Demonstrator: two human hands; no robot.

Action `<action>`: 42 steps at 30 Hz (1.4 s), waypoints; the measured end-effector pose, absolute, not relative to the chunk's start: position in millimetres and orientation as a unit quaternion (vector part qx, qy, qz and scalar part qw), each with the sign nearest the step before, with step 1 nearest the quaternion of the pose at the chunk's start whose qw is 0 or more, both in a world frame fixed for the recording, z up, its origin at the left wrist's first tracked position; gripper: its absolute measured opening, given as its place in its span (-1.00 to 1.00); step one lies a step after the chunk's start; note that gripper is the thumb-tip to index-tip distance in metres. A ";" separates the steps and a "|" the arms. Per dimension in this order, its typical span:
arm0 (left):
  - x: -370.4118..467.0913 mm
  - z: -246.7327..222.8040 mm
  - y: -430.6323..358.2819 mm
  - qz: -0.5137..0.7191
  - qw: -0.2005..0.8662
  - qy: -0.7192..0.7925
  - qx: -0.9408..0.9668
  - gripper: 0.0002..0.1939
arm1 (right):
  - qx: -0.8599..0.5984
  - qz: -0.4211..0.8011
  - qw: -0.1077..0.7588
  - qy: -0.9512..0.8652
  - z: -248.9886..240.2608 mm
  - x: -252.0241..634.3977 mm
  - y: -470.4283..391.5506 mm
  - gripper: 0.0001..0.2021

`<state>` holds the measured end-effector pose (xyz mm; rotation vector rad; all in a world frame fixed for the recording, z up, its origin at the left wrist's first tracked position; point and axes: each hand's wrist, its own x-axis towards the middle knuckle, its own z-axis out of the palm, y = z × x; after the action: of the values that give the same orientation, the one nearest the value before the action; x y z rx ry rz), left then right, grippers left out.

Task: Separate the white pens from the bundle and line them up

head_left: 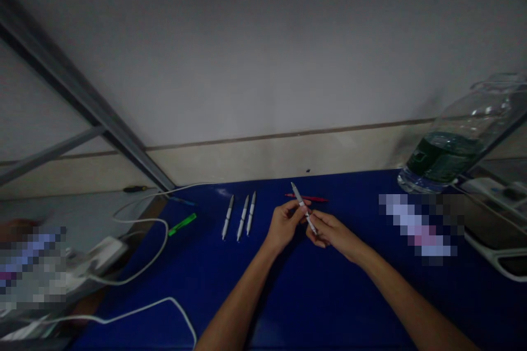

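Observation:
A white and grey pen [297, 194] is held tilted between my two hands, over the middle of the blue table [304, 290]. My left hand [287, 223] pinches its middle, and the fingers of my right hand [327, 228] close round its lower end. Just behind my hands lies a red pen [317, 198], partly hidden by the held one. To the left, three similar white and grey pens lie side by side: one [228, 217] a little apart, the other two [242, 218] [251, 213] near each other.
A green object [182, 225] and a white cable [164, 241] lie on the left of the table. A large clear bottle [444, 148] stands at the back right, near a dark device [486, 225]. A power strip [105, 255] is at the left; a wall rises behind.

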<state>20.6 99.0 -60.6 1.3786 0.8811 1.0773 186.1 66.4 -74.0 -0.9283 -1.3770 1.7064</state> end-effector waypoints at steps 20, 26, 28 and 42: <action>-38.7 -33.9 114.4 0.073 0.011 0.695 0.716 -0.78 | -0.547 0.016 0.360 -0.755 -82.0 219.5 82.1 -0.70; -38.5 -35.6 113.3 0.077 0.022 0.716 0.694 -0.78 | -0.575 -0.008 0.310 -0.757 -96.5 224.3 90.8 -0.63; -37.7 -36.1 112.7 0.076 0.014 0.719 0.691 -0.80 | -0.567 -0.003 0.290 -0.771 -101.7 224.5 93.4 -0.60; -41.2 -31.7 109.3 0.069 -0.053 0.738 0.669 -0.66 | -0.559 0.030 0.326 -0.762 -100.2 222.7 98.1 -0.72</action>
<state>-41.2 109.3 -31.7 2.1777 2.4001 0.2246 222.7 98.1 -100.2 -1.4640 -1.9961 0.0773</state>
